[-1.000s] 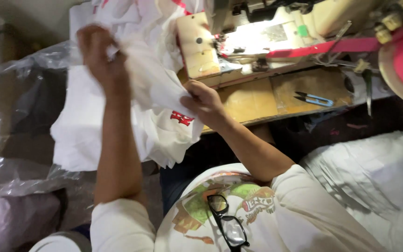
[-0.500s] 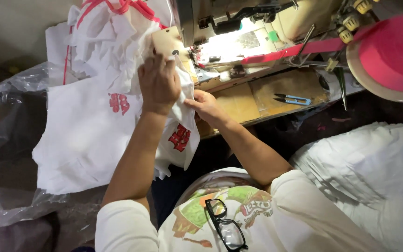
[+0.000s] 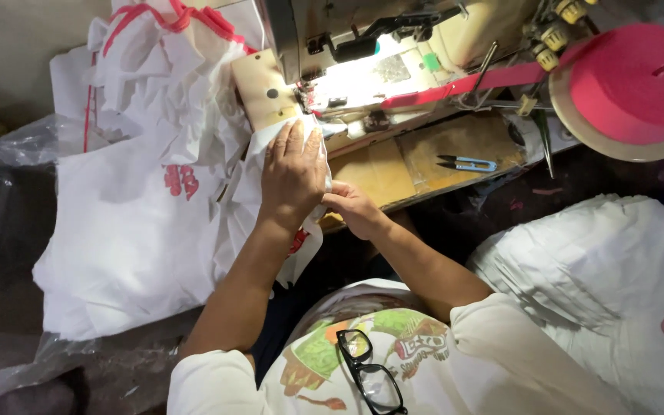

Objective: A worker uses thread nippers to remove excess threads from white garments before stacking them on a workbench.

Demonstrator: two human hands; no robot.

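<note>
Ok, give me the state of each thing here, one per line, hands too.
Left hand: flat, pressing the white fabric.
Right hand: pinching the fabric's edge.
Sewing machine: work light on.
Snips: lying untouched on the wooden table.
Pink tape roll: tape fed toward machine.
Glasses: hung on shirt.

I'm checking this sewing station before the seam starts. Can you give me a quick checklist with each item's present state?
1. Left hand flat on white fabric: ok.
2. Right hand pinching the fabric edge: ok.
3. Fabric edge under the presser foot: cannot tell, the hand hides it.
4. Fingers apart from the needle: cannot tell.
5. Pink tape fed toward the machine: ok.
6. Snips apart from the fabric: ok.
</note>
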